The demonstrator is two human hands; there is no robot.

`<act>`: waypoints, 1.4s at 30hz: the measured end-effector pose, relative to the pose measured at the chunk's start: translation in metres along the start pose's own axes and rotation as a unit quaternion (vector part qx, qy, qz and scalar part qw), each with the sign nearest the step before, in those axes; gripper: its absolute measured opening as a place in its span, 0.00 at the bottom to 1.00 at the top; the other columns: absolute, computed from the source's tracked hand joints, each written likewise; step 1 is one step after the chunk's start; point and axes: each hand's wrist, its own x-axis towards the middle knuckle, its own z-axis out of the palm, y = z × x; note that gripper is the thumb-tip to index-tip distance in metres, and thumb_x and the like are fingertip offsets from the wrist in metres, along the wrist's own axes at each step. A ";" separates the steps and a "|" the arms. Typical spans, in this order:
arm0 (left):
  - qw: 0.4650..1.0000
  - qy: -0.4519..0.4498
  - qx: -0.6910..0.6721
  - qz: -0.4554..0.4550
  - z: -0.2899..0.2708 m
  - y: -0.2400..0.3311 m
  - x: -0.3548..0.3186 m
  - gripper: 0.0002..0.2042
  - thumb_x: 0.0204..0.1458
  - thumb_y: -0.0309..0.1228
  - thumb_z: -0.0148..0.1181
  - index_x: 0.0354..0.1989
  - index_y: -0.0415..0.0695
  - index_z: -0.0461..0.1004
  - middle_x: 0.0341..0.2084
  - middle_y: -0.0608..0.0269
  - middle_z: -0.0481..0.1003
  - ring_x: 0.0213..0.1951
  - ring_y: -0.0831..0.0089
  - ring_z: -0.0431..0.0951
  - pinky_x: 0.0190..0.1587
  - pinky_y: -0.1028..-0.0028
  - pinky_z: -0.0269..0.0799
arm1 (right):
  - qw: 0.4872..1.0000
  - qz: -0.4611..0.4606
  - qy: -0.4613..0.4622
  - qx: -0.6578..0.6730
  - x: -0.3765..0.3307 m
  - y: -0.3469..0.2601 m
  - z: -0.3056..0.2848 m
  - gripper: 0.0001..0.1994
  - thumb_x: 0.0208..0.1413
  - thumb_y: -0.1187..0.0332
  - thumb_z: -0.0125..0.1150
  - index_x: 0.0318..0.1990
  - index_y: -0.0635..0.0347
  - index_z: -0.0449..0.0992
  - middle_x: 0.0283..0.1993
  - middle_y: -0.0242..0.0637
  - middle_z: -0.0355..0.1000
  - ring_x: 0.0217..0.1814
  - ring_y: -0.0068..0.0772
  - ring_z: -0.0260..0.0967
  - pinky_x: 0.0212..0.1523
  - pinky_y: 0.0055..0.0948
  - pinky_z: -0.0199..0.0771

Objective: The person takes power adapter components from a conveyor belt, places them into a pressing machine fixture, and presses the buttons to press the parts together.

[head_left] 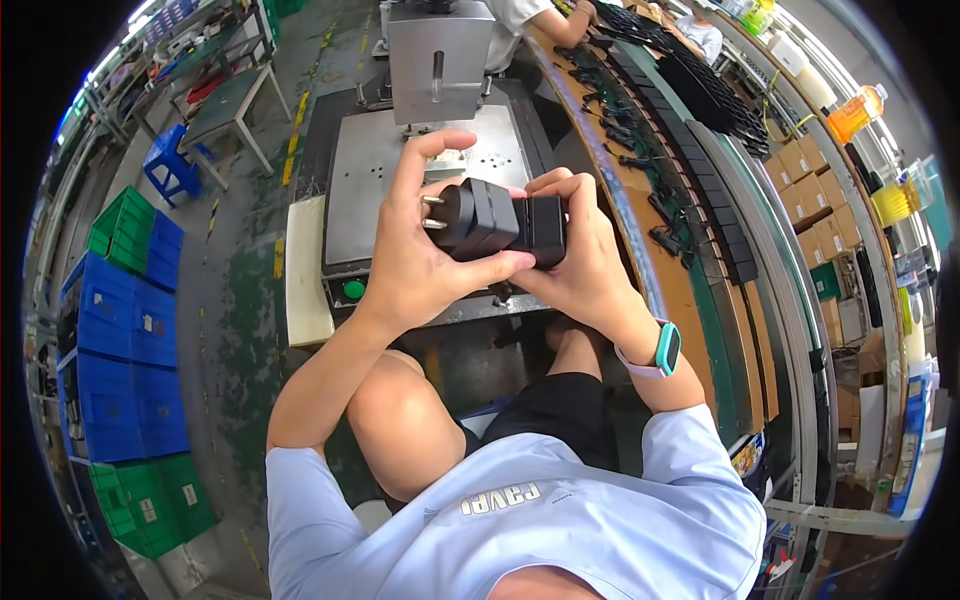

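Both my hands are raised over the front of a metal bench machine (437,60), close together. My left hand (410,265) holds a black plug adapter (484,218) with two metal pins pointing left. Its thumb runs underneath and its index finger arches above, off the adapter. In my right hand (590,262) is a second black block (545,231), box-shaped, gripped between thumb and fingers. The two black pieces sit side by side; I cannot tell whether they are joined. Behind them lies the machine's flat metal plate (360,165), partly hidden by my hands.
A green button (353,289) is at the machine's front left corner. To the right runs a conveyor (700,200) beside a wooden ledge with several black adapters (665,240). Blue crates (130,325) and green crates (150,505) stand at left. Another person's arm (562,25) shows at the far side.
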 end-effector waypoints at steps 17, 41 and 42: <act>0.999 0.001 0.006 0.033 0.009 0.006 -0.009 0.37 0.37 0.29 0.84 0.52 0.47 0.60 0.42 0.57 0.83 0.47 0.68 0.85 0.46 0.72 0.81 | 0.995 0.047 0.006 0.093 -0.007 -0.014 0.001 0.38 0.39 0.80 0.70 0.61 0.63 0.58 0.43 0.52 0.74 0.42 0.58 0.77 0.41 0.39 0.77; 0.991 0.036 -0.126 0.003 -0.014 -0.007 -0.008 0.32 0.43 0.22 0.79 0.54 0.42 0.65 0.50 0.45 0.80 0.50 0.67 0.81 0.53 0.69 0.80 | 0.987 -0.130 0.094 -0.024 0.003 0.001 -0.016 0.25 0.36 0.77 0.78 0.47 0.62 0.81 0.41 0.41 0.76 0.38 0.40 0.78 0.37 0.33 0.78; 0.992 0.032 -0.126 0.002 -0.014 -0.008 -0.007 0.32 0.43 0.22 0.79 0.54 0.42 0.65 0.50 0.45 0.80 0.50 0.67 0.81 0.53 0.69 0.80 | 0.985 -0.143 0.084 -0.046 0.003 0.003 -0.018 0.25 0.36 0.76 0.79 0.47 0.62 0.80 0.40 0.41 0.76 0.37 0.41 0.77 0.37 0.34 0.78</act>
